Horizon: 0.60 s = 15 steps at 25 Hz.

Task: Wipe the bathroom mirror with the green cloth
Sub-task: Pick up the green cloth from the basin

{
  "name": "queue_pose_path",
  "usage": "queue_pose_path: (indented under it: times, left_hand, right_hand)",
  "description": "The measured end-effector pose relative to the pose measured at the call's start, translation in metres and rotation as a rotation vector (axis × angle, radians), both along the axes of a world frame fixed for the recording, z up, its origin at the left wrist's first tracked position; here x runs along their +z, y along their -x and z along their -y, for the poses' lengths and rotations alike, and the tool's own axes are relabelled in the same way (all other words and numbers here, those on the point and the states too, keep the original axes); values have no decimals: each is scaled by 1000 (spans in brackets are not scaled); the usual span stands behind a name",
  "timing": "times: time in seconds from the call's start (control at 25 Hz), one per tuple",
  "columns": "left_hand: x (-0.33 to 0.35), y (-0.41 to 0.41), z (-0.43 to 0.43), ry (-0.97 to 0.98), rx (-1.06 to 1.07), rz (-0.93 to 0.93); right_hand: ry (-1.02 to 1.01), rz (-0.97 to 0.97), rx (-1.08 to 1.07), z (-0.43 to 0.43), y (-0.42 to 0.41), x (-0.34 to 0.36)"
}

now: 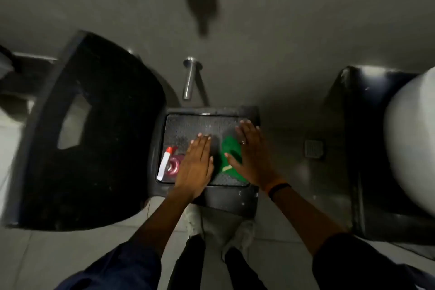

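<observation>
The green cloth [230,151] lies crumpled on a dark textured tray [188,125] set in a small shelf below the wall. My right hand [250,153] hovers flat over the cloth's right side, fingers spread, partly covering it. My left hand [196,167] is spread flat over the middle of the tray, just left of the cloth, holding nothing. The mirror is not in view; only a grey wall shows above.
A white tube with a red cap [165,163] and a maroon ring-shaped object [173,166] lie at the tray's left end. A metal spout [189,77] juts from the wall above. A black counter [94,129] stands left, a white basin [409,148] right.
</observation>
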<state>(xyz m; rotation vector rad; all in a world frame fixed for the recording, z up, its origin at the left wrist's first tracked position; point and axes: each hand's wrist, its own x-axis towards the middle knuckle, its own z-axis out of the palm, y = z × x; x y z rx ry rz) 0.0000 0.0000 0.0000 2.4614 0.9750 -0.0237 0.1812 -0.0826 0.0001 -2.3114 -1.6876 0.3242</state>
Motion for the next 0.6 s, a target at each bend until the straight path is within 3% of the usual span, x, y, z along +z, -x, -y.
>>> queue_pose_path:
  times: [0.12, 0.36, 0.6]
  left_hand:
    - [-69, 3, -1, 20, -39, -74]
    - [-159, -16, -5, -2, -60, -118]
    - [-171, -20, 2, -2, -51, -114]
  right_hand:
    - [146, 35, 81, 0, 6, -72]
    - [190, 141, 173, 5, 4, -161]
    - [5, 313, 149, 0, 0, -179]
